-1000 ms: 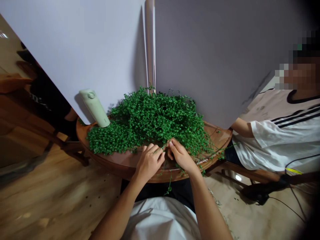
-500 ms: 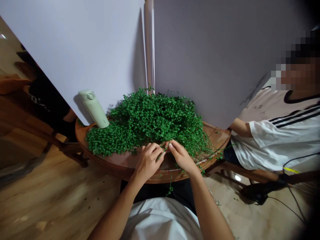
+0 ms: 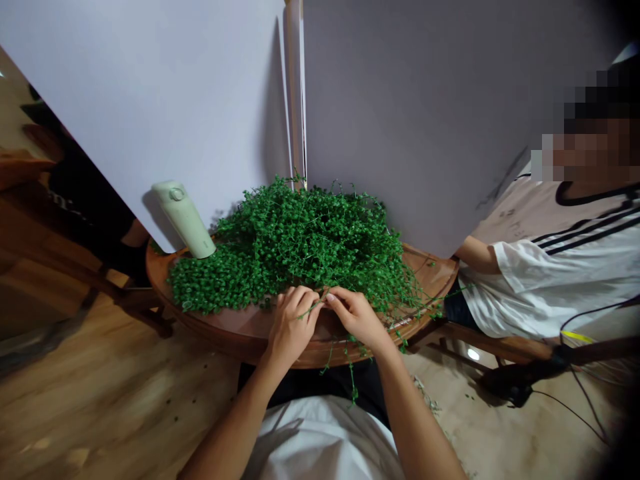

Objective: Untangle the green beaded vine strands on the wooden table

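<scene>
A big heap of green plant stems with small round leaves (image 3: pixel 320 233) covers much of the table. In front of it my two hands meet, fingertips nearly touching. My left hand (image 3: pixel 296 323) is closed in a pinch on a thin green stem (image 3: pixel 314 307). My right hand (image 3: pixel 356 317) pinches the same stem between thumb and forefinger. Below the right hand, leafy trailing stems (image 3: pixel 353 373) hang over the table's edge towards my lap. A lower, denser mat of small green pieces (image 3: pixel 213 283) lies left of the heap.
A pale green flask (image 3: pixel 186 220) stands on the wooden table (image 3: pixel 215 337), tilted in view. White panels (image 3: pixel 215 100) rise behind the heap. A person in a white shirt (image 3: pixel 540 280) sits at right, another in dark clothes (image 3: pixel 90 193) at left. Leaf bits lie on the floor.
Both hands have shifted slightly left, still pinching the stem, whose end now lies across the left fingers. More stems dangle below the right hand. The whole view has moved a little.
</scene>
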{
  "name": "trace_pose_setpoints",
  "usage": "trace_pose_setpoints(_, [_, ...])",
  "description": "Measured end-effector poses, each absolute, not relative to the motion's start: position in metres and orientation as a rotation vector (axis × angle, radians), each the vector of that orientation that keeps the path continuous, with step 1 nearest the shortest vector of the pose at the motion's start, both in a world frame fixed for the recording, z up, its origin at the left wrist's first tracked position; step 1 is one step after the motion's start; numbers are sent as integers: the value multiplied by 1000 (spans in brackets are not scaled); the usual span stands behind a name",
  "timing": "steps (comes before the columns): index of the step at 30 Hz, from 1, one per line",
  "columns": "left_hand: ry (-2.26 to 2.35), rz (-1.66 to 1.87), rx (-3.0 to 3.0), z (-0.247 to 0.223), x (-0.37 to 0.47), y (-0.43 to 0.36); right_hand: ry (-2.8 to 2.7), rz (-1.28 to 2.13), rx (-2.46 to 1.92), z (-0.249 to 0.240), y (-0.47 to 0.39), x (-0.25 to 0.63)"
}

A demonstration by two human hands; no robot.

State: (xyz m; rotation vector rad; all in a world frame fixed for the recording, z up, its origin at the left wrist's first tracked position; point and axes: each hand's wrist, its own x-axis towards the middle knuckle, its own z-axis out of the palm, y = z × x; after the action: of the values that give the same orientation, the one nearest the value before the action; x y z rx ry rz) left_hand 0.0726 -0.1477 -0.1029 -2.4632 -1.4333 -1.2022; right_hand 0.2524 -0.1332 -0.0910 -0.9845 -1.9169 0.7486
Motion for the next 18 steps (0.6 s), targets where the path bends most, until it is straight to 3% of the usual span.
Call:
trace_pose_setpoints(8, [-1431, -1335, -2545, -105, 66, -142, -1967, 519, -1047, -98, -139, 242])
trace_pose_setpoints(18, [-1221, -1592, -2651, -98, 57, -143, -1927, 509, -1084, -101, -129, 239])
